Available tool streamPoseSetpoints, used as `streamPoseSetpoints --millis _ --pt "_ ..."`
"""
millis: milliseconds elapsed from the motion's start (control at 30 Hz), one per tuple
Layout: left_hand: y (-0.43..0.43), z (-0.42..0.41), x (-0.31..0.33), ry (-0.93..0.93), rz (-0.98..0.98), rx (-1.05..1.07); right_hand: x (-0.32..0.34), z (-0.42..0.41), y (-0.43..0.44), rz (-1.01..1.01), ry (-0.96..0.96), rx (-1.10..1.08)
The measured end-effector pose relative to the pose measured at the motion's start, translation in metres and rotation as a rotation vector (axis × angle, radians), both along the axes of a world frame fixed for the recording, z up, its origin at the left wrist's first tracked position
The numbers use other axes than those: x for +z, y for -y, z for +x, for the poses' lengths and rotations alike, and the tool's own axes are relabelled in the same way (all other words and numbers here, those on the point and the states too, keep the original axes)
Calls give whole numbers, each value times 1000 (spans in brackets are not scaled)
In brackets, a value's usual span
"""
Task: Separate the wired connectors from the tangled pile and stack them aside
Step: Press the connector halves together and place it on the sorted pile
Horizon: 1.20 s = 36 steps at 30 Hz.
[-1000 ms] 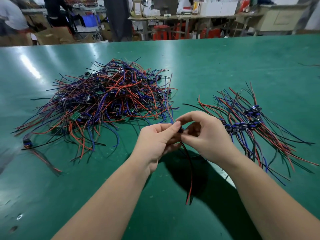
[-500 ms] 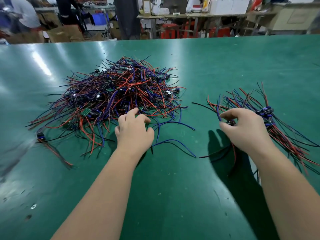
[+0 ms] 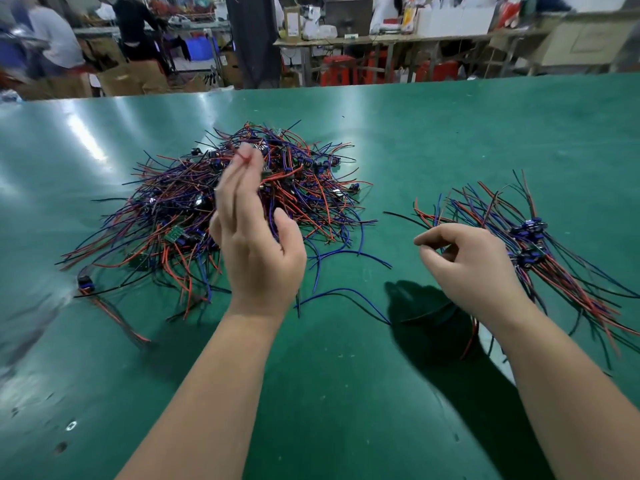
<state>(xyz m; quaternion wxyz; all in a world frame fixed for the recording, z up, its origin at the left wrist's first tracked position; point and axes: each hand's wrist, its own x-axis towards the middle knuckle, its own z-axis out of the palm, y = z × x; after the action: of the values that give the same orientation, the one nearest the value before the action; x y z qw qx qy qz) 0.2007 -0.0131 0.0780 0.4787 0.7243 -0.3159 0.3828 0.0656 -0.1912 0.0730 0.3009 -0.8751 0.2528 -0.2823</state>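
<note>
Since half a second ago the left hand [image 3: 258, 247] has lifted off the near edge of the tangled pile [image 3: 162, 209] and the right hand [image 3: 476, 268] has drawn back from the sorted stack [image 3: 535, 244]. Now the left hand is raised in front of the pile with its fingers [image 3: 242, 174] stretched up and close together, thumb set apart; they are blurred, and a red strand [image 3: 246, 160] crosses their tips, but whether they pinch it I cannot tell. The right hand hangs above the desk [image 3: 346, 382], fingers loosely curled, forefinger bent toward the thumb with a gap between, nothing seen in it. Just to its right lies the sorted stack, dark blue connectors bunched at the middle and red, blue and black leads fanning out both ways. Between the hands a loose blue wire [image 3: 346, 291] curves on the green surface. One stray connector [image 3: 85, 284] sits left of the pile, apart from it. Beyond the far edge stand benches, cardboard boxes [image 3: 131, 77] and people at work
</note>
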Motion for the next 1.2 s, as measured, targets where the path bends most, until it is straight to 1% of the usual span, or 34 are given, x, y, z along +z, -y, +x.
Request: streamPoseSetpoints --millis 33,67,100,133,200,300,400,533,600,633,667,733,800,900,1000,1100,1167,1200 --pt "0 -3 3 109 -73 -42 0 0 -1 45 33 8" --pt "2 -6 5 153 -122 -106 0 1 -2 117 62 30" --pt "4 -10 7 139 -165 -185 -1 3 -3 217 88 65" --pt "8 -15 7 87 -202 -266 -1 4 -5 333 116 105" --pt "14 -25 8 -86 -258 -392 -1 8 -9 513 164 159" --pt "20 -37 9 -431 -341 -524 -2 9 -12 637 188 192" --pt "24 -41 9 -685 -411 -691 -3 8 -11 619 210 140" --pt "23 -42 15 -1054 -588 -959 3 6 -6 518 303 -46" --pt "20 -39 18 -1186 -608 -1067 9 4 -1 550 331 -77" --pt "19 -39 19 -1228 -598 -1135 12 2 0 614 323 -35" --pt "17 -39 20 -1261 -589 -1210 16 0 -1 716 306 52" --pt "15 -40 21 -1315 -570 -1354 19 -2 -6 937 266 287" --pt "15 -44 19 -1355 -520 -1461 17 -2 -16 1069 238 460" --pt "17 -49 11 -1391 -365 -1482 12 1 -26 1229 294 613" --pt "19 -51 2 -1410 -219 -1434 12 1 -26 1360 358 647" --pt "18 -50 2 -1495 -192 -1403 14 1 -25 1352 416 533" --pt "20 -51 4 -1485 -139 -1298 17 2 -23 1279 428 427" --pt "21 -52 5 -1441 -97 -1204 17 2 -20 1224 421 384"
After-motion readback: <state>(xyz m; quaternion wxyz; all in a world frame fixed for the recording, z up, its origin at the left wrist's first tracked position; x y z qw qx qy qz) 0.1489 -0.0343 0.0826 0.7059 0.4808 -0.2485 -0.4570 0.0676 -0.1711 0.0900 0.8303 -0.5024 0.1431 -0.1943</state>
